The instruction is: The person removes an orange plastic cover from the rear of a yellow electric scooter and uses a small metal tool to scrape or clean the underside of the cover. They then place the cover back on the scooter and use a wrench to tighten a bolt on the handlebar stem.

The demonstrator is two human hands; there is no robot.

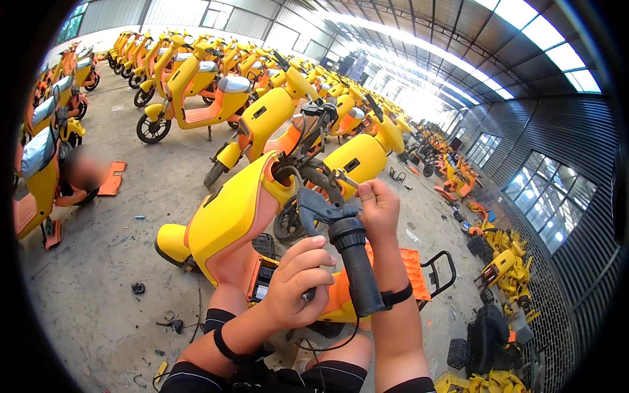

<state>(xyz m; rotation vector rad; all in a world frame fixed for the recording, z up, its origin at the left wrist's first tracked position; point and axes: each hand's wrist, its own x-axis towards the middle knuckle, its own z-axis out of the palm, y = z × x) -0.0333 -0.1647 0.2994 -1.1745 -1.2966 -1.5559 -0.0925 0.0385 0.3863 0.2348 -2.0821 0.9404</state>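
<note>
In front of me stands a yellow-and-orange scooter (pixel 226 213), its handlebar turned so that a black rubber grip (pixel 359 278) points toward me. My left hand (pixel 298 281) is closed, fingers curled over the black brake lever (pixel 309 215); a dark rounded end shows below the fingers. My right hand (pixel 379 213) pinches a silver wrench (pixel 346 178) just beyond the grip, its head close to the handlebar and cables. Whether the wrench sits on a fastener is too small to tell. A thin black cable (pixel 350 340) hangs below the grip.
Rows of yellow scooters (pixel 209 92) fill the hall ahead and left. Another person's blurred head (pixel 85 167) is low beside a scooter at left. Yellow body parts (pixel 504 265) and black crates (pixel 488 334) lie along the right wall. Small parts (pixel 173 323) lie on the concrete floor.
</note>
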